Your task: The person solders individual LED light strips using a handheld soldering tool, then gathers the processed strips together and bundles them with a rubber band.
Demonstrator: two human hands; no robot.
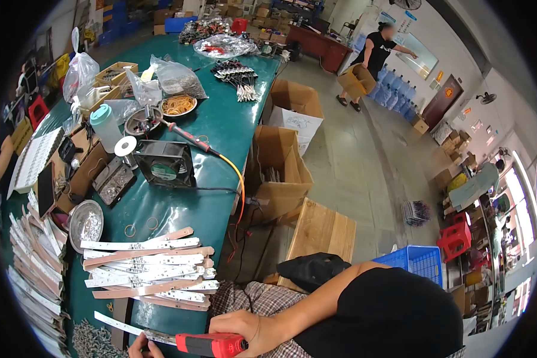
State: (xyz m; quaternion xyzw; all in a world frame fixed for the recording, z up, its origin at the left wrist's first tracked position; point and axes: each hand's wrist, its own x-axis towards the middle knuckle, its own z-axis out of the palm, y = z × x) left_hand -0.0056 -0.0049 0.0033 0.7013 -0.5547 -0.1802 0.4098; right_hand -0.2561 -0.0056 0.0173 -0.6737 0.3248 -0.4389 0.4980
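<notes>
My right hand [244,327] is wrapped round a red power tool [212,344] at the bottom of the view. The tool's tip points left toward a thin white strip [122,323]. My left hand [144,347] pinches this strip near its right end, at the bottom edge; only its fingertips show. A pile of white and brown strips [149,268] lies just above on the green table. Small screws [95,340] are heaped to the left of my left hand.
A larger strip stack [36,274] lies at the left. A metal bowl [86,225], black fan [164,163] and soldering iron [188,136] are on the table [215,206]. Beyond a wooden bench [322,232], a person [373,53] carries a cardboard box [357,82].
</notes>
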